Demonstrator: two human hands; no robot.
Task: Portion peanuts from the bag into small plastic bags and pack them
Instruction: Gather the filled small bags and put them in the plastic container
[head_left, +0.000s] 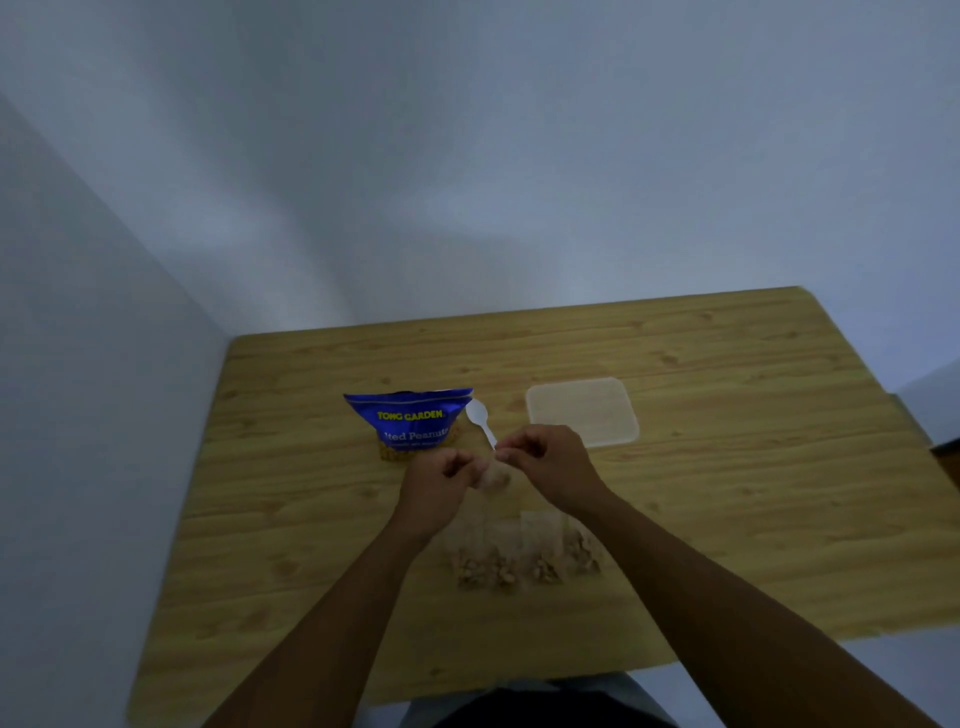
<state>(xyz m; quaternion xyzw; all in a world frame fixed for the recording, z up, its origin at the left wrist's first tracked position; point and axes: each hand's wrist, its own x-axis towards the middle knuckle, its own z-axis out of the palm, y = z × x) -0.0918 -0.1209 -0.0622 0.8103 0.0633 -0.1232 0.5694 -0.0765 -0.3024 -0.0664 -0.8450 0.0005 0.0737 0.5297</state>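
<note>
A blue peanut bag (410, 422) stands open on the wooden table (727, 519), left of centre. A white plastic spoon (479, 421) lies beside it, its handle reaching towards my right hand (545, 462). Between my left hand (441, 480) and my right hand hangs a small clear plastic bag (493, 475) with some peanuts in it; both hands pinch its top edge. Nearer to me, several small filled bags of peanuts (519, 558) lie on the table in a row.
A translucent square plastic container (582, 415) sits to the right of the spoon. Pale walls meet the table at the back and left. The table's near edge is just in front of my body.
</note>
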